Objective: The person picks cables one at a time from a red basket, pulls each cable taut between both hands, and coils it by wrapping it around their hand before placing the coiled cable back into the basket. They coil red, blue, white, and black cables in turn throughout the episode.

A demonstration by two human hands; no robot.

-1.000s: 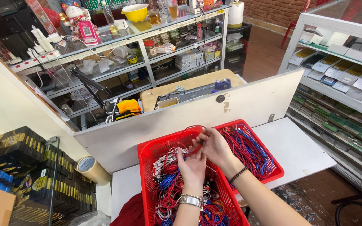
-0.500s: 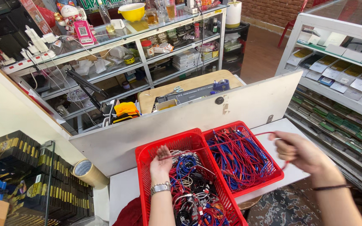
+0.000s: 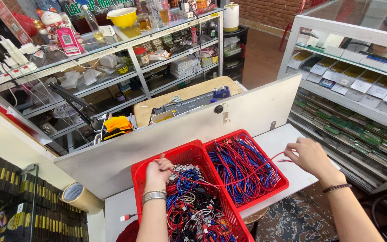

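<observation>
Two red plastic baskets stand side by side on a white table. The left basket holds a tangle of red, blue and white cables. The right basket holds mostly blue and red cables. My left hand, with a metal watch on its wrist, is closed over the left basket and grips one end of a red cable. My right hand pinches the other end to the right of the right basket. The cable hangs stretched between both hands across the right basket.
A white board stands upright behind the baskets. Glass-topped metal shelves with assorted goods fill the back. A white shelf unit with small packets is at the right. A tape roll and dark boxes lie at the left.
My hands were together over the baskets. They have drawn apart, the right one going out to the right, and the red cable is now pulled taut between them.
</observation>
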